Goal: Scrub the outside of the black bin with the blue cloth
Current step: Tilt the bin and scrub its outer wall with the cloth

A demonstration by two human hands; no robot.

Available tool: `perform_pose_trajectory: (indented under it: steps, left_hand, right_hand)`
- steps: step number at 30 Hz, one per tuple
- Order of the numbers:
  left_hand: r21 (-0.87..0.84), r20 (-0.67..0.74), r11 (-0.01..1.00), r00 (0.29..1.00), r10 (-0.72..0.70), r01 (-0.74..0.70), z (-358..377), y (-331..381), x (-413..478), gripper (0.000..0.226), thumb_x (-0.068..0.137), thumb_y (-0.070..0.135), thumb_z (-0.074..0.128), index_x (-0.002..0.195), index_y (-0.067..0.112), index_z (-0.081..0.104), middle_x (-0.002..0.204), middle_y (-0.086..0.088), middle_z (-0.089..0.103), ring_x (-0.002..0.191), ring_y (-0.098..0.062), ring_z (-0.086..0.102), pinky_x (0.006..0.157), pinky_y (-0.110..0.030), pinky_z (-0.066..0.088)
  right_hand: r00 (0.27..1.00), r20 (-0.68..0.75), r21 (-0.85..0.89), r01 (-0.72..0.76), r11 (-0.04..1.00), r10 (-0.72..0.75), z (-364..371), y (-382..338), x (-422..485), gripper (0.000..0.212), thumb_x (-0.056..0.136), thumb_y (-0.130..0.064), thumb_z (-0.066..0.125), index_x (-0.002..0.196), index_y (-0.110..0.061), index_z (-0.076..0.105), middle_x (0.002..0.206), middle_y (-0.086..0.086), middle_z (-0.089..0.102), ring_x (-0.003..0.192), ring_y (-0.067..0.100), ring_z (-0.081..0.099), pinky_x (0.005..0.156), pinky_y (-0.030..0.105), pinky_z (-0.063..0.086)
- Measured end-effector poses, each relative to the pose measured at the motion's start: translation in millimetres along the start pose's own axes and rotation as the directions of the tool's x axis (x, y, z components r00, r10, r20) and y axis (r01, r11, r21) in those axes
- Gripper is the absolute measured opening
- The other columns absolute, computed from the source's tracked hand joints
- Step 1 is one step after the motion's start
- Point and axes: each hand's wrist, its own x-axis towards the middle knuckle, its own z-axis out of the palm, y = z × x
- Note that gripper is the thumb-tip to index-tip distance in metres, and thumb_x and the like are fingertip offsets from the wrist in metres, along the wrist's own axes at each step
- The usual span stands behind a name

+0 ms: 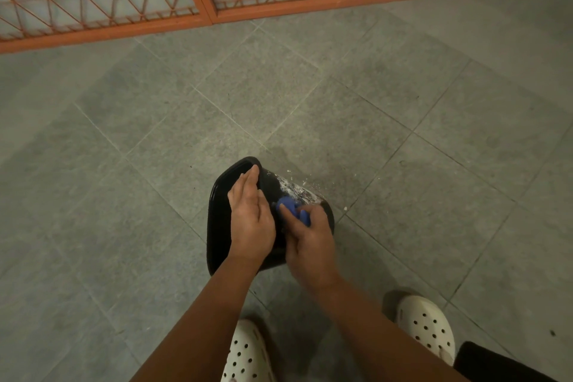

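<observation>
On the grey tiled floor (155, 133) just beyond the feet, the black bin (217, 226) lies tipped, rim to the left. The left hand (251, 217) rests flat on it, fingers straight. The right hand (310, 239) clutches the blue cloth (290, 206), nearer to the suds (297, 192) on the bin's far-right wall.

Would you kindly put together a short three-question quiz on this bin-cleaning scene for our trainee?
1. True or false: the black bin stands upright.
2. Which of the hands grips the blue cloth? A left, B right.
3. What colour is the residue spattered on the bin's outside?
Key: 1 false, it lies tipped on its side; 2 B, the right hand; 3 white.
</observation>
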Motion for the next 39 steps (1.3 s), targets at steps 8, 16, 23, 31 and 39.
perform_pose_trajectory:
  steps: [8,16,23,31,39]
  left_hand:
    - [-0.070,-0.018,0.997,1.000,-0.024,0.023,4,6,0,0.044,0.101,0.018,0.039,0.144,0.015,0.036,0.147,0.002,0.037,0.127,0.005,0.029,0.094,0.008,0.019]
    - [-0.077,-0.050,0.996,0.997,-0.052,0.048,5,6,0,0.043,0.101,0.019,0.039,0.144,0.015,0.037,0.146,0.003,0.038,0.126,0.005,0.030,0.094,0.007,0.020]
    - [-0.071,-0.059,0.996,0.996,-0.062,0.058,3,3,3,0.042,0.101,0.016,0.039,0.143,0.015,0.038,0.145,0.002,0.040,0.125,0.005,0.032,0.092,0.009,0.021]
    - [-0.070,-0.064,0.996,0.997,-0.053,0.048,2,2,2,0.043,0.100,0.012,0.039,0.143,0.012,0.038,0.141,0.002,0.041,0.121,0.005,0.033,0.088,0.010,0.021]
    - [-0.132,-0.038,0.990,0.998,-0.044,0.038,6,4,-2,0.044,0.100,0.011,0.040,0.143,0.016,0.039,0.140,0.010,0.040,0.126,0.006,0.034,0.097,0.004,0.023]
  right_hand:
    - [0.993,-0.011,-0.026,-0.118,0.993,0.117,-1,7,18,0.046,0.090,-0.033,0.033,0.127,-0.019,0.058,0.101,0.010,0.053,0.083,0.018,0.053,0.070,0.036,0.054]
    - [0.999,0.045,-0.038,0.006,0.999,-0.004,-2,4,25,0.040,0.093,-0.031,0.038,0.126,-0.020,0.057,0.098,0.009,0.054,0.084,0.020,0.053,0.069,0.036,0.053]
    - [0.998,0.046,0.013,0.049,0.999,-0.050,-2,-3,-2,0.039,0.092,-0.026,0.043,0.127,-0.021,0.059,0.105,0.011,0.053,0.092,0.020,0.052,0.074,0.034,0.051]
    - [0.993,-0.014,-0.028,-0.120,0.992,0.120,6,7,10,0.041,0.089,-0.029,0.040,0.126,-0.026,0.057,0.104,0.010,0.052,0.089,0.021,0.052,0.071,0.040,0.053]
    - [0.997,0.019,-0.050,-0.075,0.996,0.076,0,18,22,0.042,0.089,-0.030,0.039,0.126,-0.026,0.058,0.103,0.009,0.052,0.087,0.022,0.053,0.071,0.041,0.053]
